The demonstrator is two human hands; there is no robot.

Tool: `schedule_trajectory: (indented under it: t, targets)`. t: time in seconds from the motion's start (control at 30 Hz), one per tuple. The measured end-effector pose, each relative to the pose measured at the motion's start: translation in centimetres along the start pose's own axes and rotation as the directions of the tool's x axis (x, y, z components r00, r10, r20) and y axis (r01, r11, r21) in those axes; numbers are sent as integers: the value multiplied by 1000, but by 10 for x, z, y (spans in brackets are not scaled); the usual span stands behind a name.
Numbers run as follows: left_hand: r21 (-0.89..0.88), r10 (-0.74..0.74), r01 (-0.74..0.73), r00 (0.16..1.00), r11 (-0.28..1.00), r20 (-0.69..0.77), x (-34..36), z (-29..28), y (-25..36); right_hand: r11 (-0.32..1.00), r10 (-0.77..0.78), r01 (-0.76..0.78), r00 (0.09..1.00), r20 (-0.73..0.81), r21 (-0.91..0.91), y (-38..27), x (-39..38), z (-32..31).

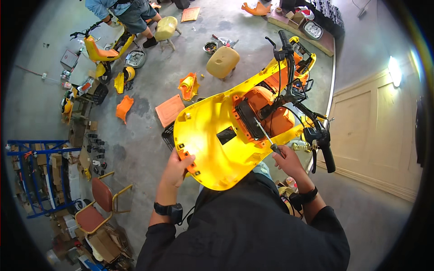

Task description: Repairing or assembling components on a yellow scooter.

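Note:
A large yellow plastic body panel [205, 131] of a small scooter lies across in front of me, with a rectangular hole in its middle. My left hand [177, 165] grips the panel's left edge, thumb on top beside small dark clips. In my right hand [289, 161] is a screwdriver [266, 135], its shaft pointing up and left to a black part [250, 119] set in an orange housing [260, 99]. Whether the tip touches a screw is too small to tell. Just beyond rise the scooter's black handlebars [289, 97] with cables.
A beige stool [223, 62] and an orange panel [170, 109] stand beyond the yellow panel. Orange and yellow parts lie on the floor at left. A person [131, 18] stands by another yellow scooter [101, 52]. A red chair [102, 194] is at lower left, a wall at right.

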State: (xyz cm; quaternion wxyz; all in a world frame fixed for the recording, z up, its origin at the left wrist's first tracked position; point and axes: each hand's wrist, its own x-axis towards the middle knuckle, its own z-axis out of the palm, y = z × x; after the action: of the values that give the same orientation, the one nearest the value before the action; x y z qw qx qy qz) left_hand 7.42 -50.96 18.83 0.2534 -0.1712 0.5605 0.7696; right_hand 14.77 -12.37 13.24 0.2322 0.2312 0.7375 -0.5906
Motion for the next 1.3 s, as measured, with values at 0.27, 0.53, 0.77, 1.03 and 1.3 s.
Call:
schedule_trajectory:
  t: [0.27,0.53,0.77,1.03,1.3]
  targets:
    - [-12,4,-3,993,1000,120,13,-29,-18,988,-57,43,994,-90,-146,-40,-17,18]
    - [-110,40,-15,973,994,226,20,-51,-38,675,-536,367,840,-83,-640,-97,18,29]
    - [-127,83,-51,960,991,267,29,-63,-43,829,-368,235,912,-180,-508,-134,56,22]
    - [-114,52,-25,968,993,244,34,-67,-43,870,-428,270,828,-361,-413,-145,106,23]
    - [-145,41,-8,974,989,225,33,-67,-42,819,-467,270,826,-316,-506,-150,136,16]
